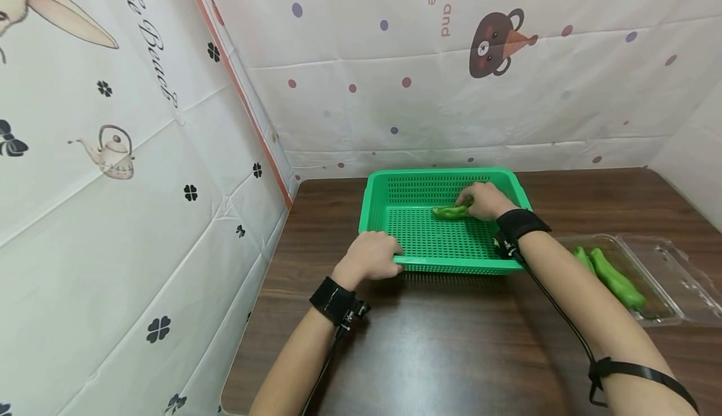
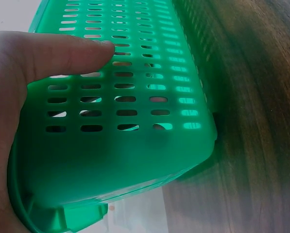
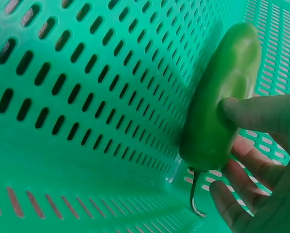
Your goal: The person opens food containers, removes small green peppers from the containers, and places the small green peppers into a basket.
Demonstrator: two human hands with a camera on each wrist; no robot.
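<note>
One pepper [image 1: 450,212] goes down inside the basket [image 1: 378,190] — right hand [image 1: 484,200] pinching it, left hand [image 1: 369,255] gripping the near rim; release comes next, then the peppers in the tray [image 1: 612,275] beside the basket.

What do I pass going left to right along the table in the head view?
Left hand gripping the basket's near rim → green basket → right hand holding a green pepper inside it → clear plastic container holding more green peppers.

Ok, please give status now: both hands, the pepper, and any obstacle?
Left hand grips green basket near rim. Right hand holds green pepper inside basket. Two more peppers wait in clear tray. No obstacle seen.
</note>
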